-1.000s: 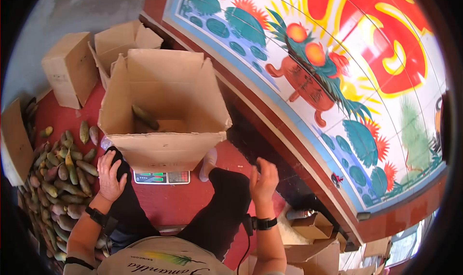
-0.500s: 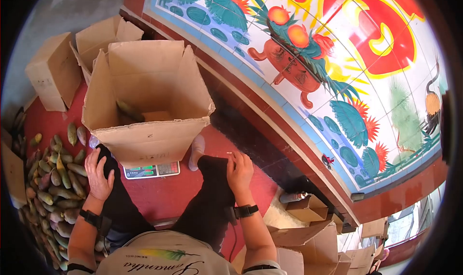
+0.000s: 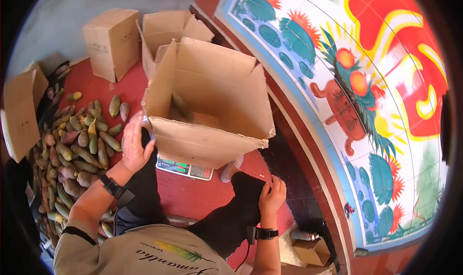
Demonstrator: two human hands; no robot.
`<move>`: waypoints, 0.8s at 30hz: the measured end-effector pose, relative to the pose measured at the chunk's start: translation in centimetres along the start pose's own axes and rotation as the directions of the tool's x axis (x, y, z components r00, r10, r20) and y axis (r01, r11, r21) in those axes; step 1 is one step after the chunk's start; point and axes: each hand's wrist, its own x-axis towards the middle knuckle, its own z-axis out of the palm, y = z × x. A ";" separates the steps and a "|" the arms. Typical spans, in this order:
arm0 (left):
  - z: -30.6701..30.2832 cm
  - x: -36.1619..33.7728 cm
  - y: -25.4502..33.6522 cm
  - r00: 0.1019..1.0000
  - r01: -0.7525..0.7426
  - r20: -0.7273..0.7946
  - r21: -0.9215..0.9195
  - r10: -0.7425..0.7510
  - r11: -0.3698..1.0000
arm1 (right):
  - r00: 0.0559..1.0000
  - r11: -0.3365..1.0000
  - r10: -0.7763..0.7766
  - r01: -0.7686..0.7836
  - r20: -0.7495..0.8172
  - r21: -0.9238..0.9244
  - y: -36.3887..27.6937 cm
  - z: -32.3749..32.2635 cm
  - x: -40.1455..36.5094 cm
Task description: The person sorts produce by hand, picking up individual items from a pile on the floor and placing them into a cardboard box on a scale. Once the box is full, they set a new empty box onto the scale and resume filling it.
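My left hand [image 3: 135,144] rests at my left knee with its fingers spread, beside the left side of a large open cardboard box [image 3: 207,142]. I see nothing held in it. A long green-brown vegetable [image 3: 182,106] lies inside the box. Under the box, a digital scale [image 3: 185,169] with lit green displays shows its front panel. My right hand [image 3: 273,196] lies on my right knee, fingers curled. A small white stub [image 3: 262,175] shows at its fingertips; its kind is too small to make out.
A heap of long green-brown vegetables [image 3: 72,166] covers the red floor [image 3: 169,200] at left. Cardboard boxes stand behind: a closed one [image 3: 112,43] and an open one [image 3: 164,26]. A small box [image 3: 311,251] and a bottle [image 3: 304,235] are at lower right, by the painted tile wall [image 3: 333,144].
The view has swung left, so the scene sits further right. My left hand has shifted toward the box's side, its fingers still spread. My right hand stays on the knee.
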 end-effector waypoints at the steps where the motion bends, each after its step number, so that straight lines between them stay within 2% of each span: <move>1: 0.2 -0.2 -0.2 0.999 -0.026 0.039 0.005 0.026 1.000 | 1.000 1.000 -0.018 0.018 0.008 0.019 -0.2 -0.1 0.1; 3: -0.4 0.0 0.4 0.993 -0.042 0.115 0.024 0.039 0.999 | 0.997 1.000 0.017 -0.017 0.072 0.009 -0.6 -0.2 0.4; 5: -0.8 -0.6 0.0 0.992 -0.039 0.120 0.005 0.038 0.999 | 0.997 0.998 -0.047 0.044 0.061 0.043 -0.7 0.2 0.5; 9: -2.6 -2.9 -1.4 0.991 0.076 0.108 0.061 -0.082 0.995 | 0.999 0.996 0.004 -0.008 0.050 0.085 -1.2 0.9 1.0; 11: -3.7 -4.4 -2.3 0.982 0.128 0.122 0.112 -0.141 0.985 | 0.999 0.992 -0.027 0.023 0.028 0.124 -1.1 1.3 1.2; 13: -4.7 -6.8 -3.5 0.972 0.184 0.113 0.180 -0.206 0.966 | 0.997 0.975 0.031 -0.046 0.075 0.215 -1.7 0.9 2.0; 16: -6.1 -11.0 -5.4 0.918 0.247 0.233 0.297 -0.321 0.923 | 0.994 0.939 0.107 -0.102 0.003 0.328 -0.3 0.9 4.1; 17: -6.2 -13.1 -6.4 0.902 0.235 0.267 0.353 -0.338 0.905 | 0.992 0.950 0.123 -0.115 -0.010 0.290 0.4 0.5 5.1; 18: -6.4 -14.8 -6.9 0.846 0.274 0.315 0.437 -0.431 0.857 | 0.995 0.980 0.076 -0.062 -0.069 0.189 2.0 0.3 6.2; 19: -6.6 -16.5 -7.3 0.775 0.303 0.354 0.517 -0.523 0.800 | 0.992 0.977 0.096 -0.079 -0.080 0.199 3.1 -0.2 7.4; 20: -6.7 -18.7 -8.3 0.770 0.314 0.342 0.531 -0.539 0.787 | 0.978 0.964 0.114 -0.067 -0.173 0.258 3.7 -0.5 8.6; 21: -6.6 -21.1 -9.4 0.662 0.331 0.406 0.596 -0.630 0.732 | 0.953 0.973 0.164 -0.113 -0.255 0.203 4.6 -1.2 9.8; 22: -7.1 -22.6 -9.4 0.536 0.337 0.456 0.656 -0.710 0.675 | 0.905 0.896 0.346 -0.241 -0.247 0.373 4.2 -2.5 11.0; 23: -8.2 -24.4 -9.3 0.524 0.362 0.432 0.668 -0.734 0.651 | 0.838 0.771 0.509 -0.341 -0.197 0.538 3.1 -2.8 12.4; 24: -9.0 -25.0 -9.4 0.278 0.404 0.479 0.728 -0.833 0.554 | 0.844 0.769 0.500 -0.332 -0.191 0.546 2.7 -2.4 12.3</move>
